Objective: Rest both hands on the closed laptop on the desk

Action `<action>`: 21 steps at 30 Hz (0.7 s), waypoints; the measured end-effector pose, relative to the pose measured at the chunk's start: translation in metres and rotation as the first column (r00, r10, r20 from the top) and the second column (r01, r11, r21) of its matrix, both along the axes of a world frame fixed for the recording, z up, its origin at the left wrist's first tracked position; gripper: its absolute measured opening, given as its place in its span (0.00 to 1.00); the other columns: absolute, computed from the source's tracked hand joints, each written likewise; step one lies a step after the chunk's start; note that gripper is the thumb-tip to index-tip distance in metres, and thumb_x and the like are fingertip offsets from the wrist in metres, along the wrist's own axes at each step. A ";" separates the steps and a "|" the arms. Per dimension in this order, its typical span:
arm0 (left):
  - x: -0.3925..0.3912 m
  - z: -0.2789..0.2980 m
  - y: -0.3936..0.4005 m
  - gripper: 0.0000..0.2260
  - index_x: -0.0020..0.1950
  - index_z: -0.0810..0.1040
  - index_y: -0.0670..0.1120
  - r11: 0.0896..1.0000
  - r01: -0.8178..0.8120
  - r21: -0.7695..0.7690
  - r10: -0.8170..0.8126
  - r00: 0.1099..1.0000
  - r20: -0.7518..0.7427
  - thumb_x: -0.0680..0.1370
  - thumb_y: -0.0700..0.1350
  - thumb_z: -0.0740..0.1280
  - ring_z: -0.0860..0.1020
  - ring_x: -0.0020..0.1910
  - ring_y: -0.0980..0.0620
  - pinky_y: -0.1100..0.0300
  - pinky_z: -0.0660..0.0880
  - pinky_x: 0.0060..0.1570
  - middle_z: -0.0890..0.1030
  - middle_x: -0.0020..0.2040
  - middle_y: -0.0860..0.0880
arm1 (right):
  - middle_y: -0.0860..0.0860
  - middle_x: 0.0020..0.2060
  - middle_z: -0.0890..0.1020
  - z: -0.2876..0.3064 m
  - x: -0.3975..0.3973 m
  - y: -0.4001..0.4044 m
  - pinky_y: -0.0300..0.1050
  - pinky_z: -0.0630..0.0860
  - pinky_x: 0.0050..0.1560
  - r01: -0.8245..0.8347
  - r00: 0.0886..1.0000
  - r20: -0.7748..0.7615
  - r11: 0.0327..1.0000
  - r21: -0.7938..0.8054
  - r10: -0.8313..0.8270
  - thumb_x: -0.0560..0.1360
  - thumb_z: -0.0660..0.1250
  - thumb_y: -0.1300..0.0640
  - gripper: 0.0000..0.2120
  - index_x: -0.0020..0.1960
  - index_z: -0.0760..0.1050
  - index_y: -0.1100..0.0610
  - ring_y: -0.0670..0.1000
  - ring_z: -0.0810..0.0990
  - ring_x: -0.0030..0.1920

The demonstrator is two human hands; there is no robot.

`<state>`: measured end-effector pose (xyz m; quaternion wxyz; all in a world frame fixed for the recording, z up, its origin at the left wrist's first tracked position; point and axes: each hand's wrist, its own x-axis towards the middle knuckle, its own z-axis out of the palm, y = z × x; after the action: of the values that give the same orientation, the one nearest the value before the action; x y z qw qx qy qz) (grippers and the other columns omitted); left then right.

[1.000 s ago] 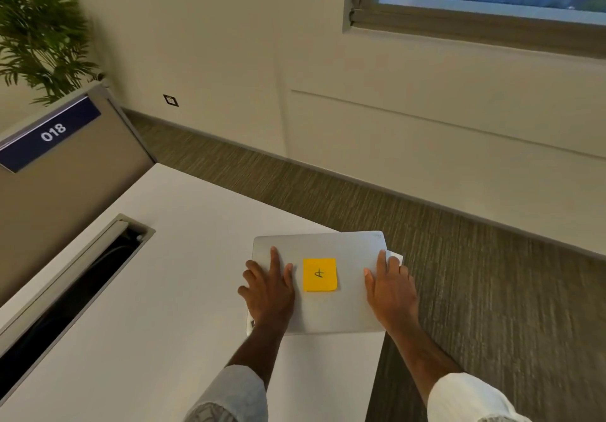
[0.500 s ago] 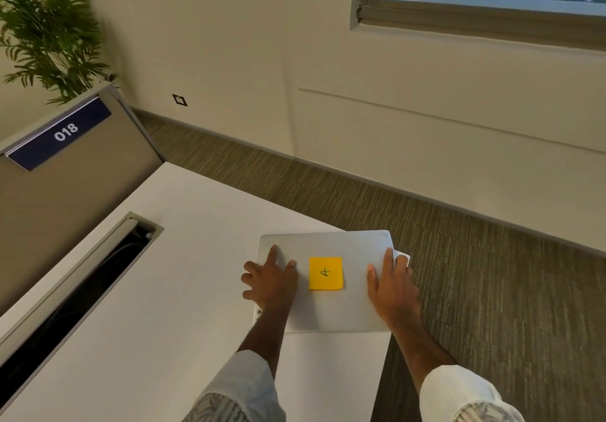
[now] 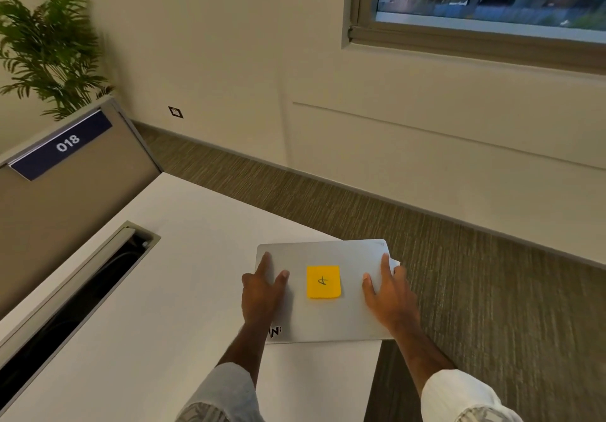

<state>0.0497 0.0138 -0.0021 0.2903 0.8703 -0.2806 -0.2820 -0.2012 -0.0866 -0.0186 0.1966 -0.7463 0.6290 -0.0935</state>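
While the white table (image 3: pixel 170 290) fills the near left, a closed silver laptop (image 3: pixel 331 320) lies at its far right corner, partly past the edge. Left hand (image 3: pixel 262 293) rests flat on the lid's left side, fingers spread; right hand (image 3: pixel 388 297) lies flat on its right side. Between them sticks a yellow sticky note (image 3: pixel 323 281).

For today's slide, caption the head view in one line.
Both hands, left and right, rest on a closed laptop bearing a yellow sticky note.
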 end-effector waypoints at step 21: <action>0.017 0.006 0.063 0.29 0.80 0.49 0.62 0.986 0.161 0.028 -0.162 0.933 0.321 0.81 0.66 0.55 0.77 0.48 0.39 0.51 0.71 0.42 0.74 0.64 0.36 | 0.55 0.62 0.67 0.012 0.016 0.041 0.48 0.79 0.49 -0.034 0.997 0.065 0.998 -0.058 0.038 0.76 0.51 0.30 0.38 0.79 0.45 0.47 0.51 0.75 0.55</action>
<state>0.0663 0.0771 0.0039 0.2160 0.8788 -0.3948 -0.1590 -0.1852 -0.0453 -0.0062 0.1978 -0.7592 0.6058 -0.1324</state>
